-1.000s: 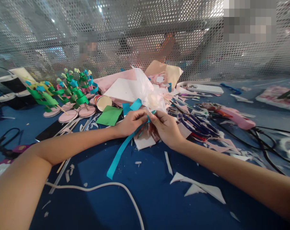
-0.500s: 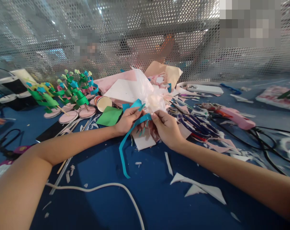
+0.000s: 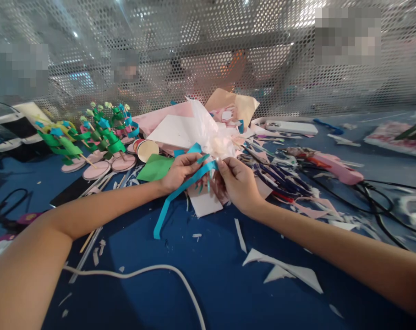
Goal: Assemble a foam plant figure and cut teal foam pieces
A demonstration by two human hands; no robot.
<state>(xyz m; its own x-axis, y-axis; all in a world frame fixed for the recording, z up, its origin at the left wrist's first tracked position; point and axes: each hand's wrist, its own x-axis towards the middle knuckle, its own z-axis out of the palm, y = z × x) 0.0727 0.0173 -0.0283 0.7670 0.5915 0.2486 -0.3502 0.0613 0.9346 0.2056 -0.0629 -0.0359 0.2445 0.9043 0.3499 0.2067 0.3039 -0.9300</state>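
Note:
A blue paper strip (image 3: 173,194) runs between my hands, its loose end hanging down to the left. My left hand (image 3: 180,172) is closed, with thumb and fingers pinching along the strip. At the strip's upper end, my right hand (image 3: 236,183) pinches it between thumb and fingers. Just behind my hands lies a crumpled clear plastic bag (image 3: 215,133). Under them is a piece of white card (image 3: 205,201). A green paper sheet (image 3: 156,167) sits beside my left hand.
Paper trees on round pink bases (image 3: 96,170) stand at the left. A pink glue gun (image 3: 342,167) with black cables lies at the right, near blue-handled scissors (image 3: 283,179). White scraps (image 3: 287,266) and a white cable (image 3: 139,273) lie in front. Perforated metal (image 3: 208,46) rises behind.
The strip's loose end has swung left and up. My left fingers have shifted slightly on the strip. My right hand stays in nearly the same place.

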